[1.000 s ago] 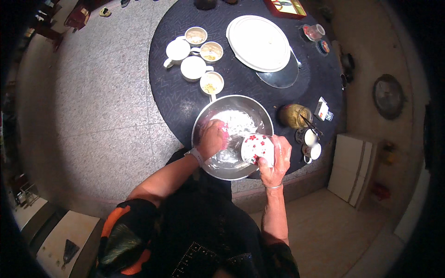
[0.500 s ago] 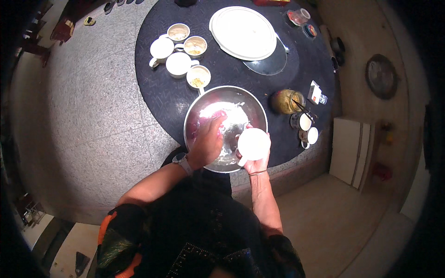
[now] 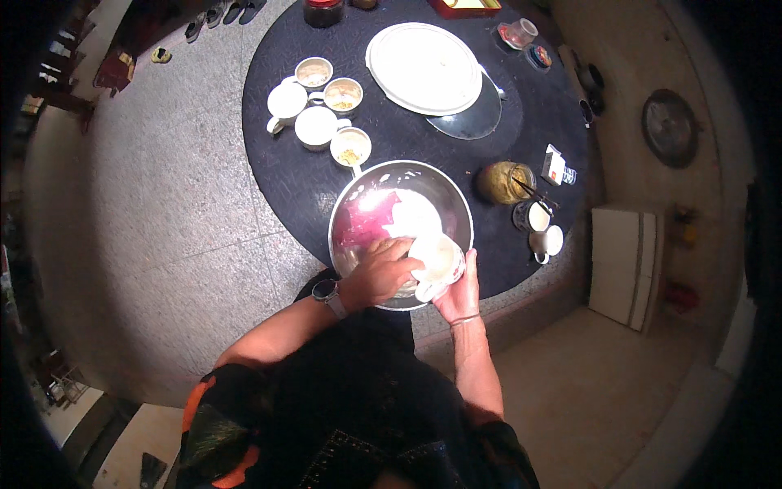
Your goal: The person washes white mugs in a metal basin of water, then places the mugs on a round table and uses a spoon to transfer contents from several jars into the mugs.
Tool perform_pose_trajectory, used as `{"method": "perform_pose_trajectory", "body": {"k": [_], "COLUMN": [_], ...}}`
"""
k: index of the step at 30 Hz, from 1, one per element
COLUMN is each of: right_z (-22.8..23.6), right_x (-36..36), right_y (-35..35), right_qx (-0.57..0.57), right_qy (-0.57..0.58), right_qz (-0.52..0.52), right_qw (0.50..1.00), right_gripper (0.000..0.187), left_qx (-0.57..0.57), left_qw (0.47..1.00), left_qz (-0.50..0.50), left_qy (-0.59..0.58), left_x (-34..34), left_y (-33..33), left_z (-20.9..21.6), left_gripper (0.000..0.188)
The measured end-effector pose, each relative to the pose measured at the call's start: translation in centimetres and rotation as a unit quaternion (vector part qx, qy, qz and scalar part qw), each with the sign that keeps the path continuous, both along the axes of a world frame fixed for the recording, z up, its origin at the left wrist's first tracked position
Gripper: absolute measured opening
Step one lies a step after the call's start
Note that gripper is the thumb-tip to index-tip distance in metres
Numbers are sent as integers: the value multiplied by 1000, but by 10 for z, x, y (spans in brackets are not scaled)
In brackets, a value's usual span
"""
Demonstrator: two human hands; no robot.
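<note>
A white mug (image 3: 437, 259) is held over the near right part of a large steel basin (image 3: 446, 186). Its open mouth and pale inside now face up toward me, and a patterned band shows on its right side. My right hand (image 3: 463, 292) is closed around the mug from the right and below. From the left, my left hand (image 3: 376, 272) has its fingers closed against the mug's side; its thumb is hidden. Inside the basin, a pink patch (image 3: 368, 218) shows beside a bright white glare, and I cannot make out whether it is a cloth or a reflection.
Several white mugs (image 3: 316, 128) cluster left of the basin, some with crumbs inside. Behind lies a white round lid (image 3: 423, 67) over a glass lid (image 3: 472, 118). To the right stand a jar of yellowish paste (image 3: 503, 182), a small box (image 3: 554, 165) and two patterned cups (image 3: 533, 215).
The mug has turned from bottom-up to mouth-up in my right hand. My left hand has moved from the basin's middle, down and right, to the mug.
</note>
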State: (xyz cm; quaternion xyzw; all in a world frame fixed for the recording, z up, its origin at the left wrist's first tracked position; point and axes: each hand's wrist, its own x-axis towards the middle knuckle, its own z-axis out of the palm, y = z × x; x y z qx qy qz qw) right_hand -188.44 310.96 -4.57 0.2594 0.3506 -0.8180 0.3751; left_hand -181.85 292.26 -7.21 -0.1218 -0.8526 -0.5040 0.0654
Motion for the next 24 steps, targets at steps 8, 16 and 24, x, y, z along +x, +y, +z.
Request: {"method": "perform_pose_trajectory", "body": {"k": [8,16,24], "right_z": [13,6,-27], "right_x": [18,13,0], "right_y": [22,30,55], "right_qx": [35,140,346], "right_qy": [59,108,248], "right_qz": [123,151,177], "right_qw": [990,973,888], "right_gripper": [74,55,28], "left_qx": [327,525,285], "left_qw": [905,769,899], "left_qz": [-42,-93,205], "left_qy": [-268,-352,-261], "left_x": [1,9,32], "left_y": [-3,-9,-94], "left_z": [-18,-46,9], "left_gripper": [31,42,40]}}
